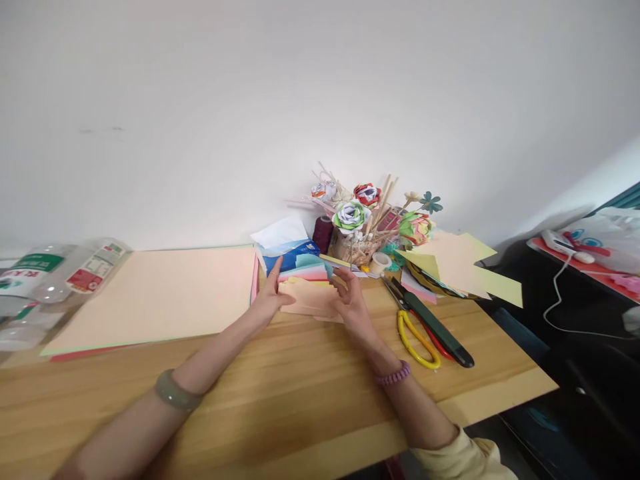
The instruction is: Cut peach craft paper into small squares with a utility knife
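Note:
Both my hands are stretched out over a wooden table (300, 393). My left hand (269, 297) and my right hand (350, 300) grip the two ends of a small stack of peach paper pieces (311, 297), thumbs on top. The left index finger points up along the stack's left edge. Just behind the stack lies a pile of pastel coloured papers (305, 269). A pale bangle sits on my left wrist, and on my right is a purple bead bracelet.
A large peach sheet (155, 297) lies at left, plastic bottles (55, 273) beyond it. A basket of paper flowers and sticks (365, 227) stands at the back. Yellow-handled scissors (417, 337) and yellow sheets (460, 267) lie right. A dark side surface with a cable is far right.

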`<move>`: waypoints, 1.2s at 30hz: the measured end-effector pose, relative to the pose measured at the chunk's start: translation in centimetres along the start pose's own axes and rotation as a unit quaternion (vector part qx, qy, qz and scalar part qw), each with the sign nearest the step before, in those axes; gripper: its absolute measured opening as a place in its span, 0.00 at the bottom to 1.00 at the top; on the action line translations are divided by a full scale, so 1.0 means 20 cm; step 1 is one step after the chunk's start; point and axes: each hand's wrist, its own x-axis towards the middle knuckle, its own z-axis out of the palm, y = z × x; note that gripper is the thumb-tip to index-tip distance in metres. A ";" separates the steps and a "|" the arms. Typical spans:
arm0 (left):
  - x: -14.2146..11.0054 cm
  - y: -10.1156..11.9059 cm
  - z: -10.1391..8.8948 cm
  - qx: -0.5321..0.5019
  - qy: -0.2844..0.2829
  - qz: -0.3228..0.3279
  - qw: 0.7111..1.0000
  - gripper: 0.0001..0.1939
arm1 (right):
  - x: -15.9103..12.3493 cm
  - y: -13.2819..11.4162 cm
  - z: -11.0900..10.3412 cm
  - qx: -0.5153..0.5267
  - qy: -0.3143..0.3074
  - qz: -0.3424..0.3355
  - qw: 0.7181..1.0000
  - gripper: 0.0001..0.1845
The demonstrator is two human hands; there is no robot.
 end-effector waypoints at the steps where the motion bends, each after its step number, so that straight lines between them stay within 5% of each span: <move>1: 0.00 0.00 0.00 0.005 -0.001 0.003 1.000 0.53 | -0.01 0.00 -0.01 0.002 -0.011 0.004 1.000 0.34; 8: 0.00 0.01 -0.02 0.030 -0.060 0.000 0.998 0.45 | -0.08 -0.07 -0.03 -0.040 -0.070 0.016 0.997 0.38; 20: -0.04 0.02 -0.04 0.024 -0.127 0.034 0.991 0.52 | -0.07 -0.17 0.02 -0.072 -0.075 0.004 0.995 0.43; 30: -0.03 0.04 0.01 0.069 -0.042 0.131 0.988 0.14 | -0.01 -0.12 0.06 -0.168 -0.029 -0.051 0.984 0.40; 36: -0.03 0.02 0.01 0.068 -0.028 0.133 0.988 0.11 | -0.08 -0.12 0.05 -0.223 -0.076 -0.057 0.970 0.38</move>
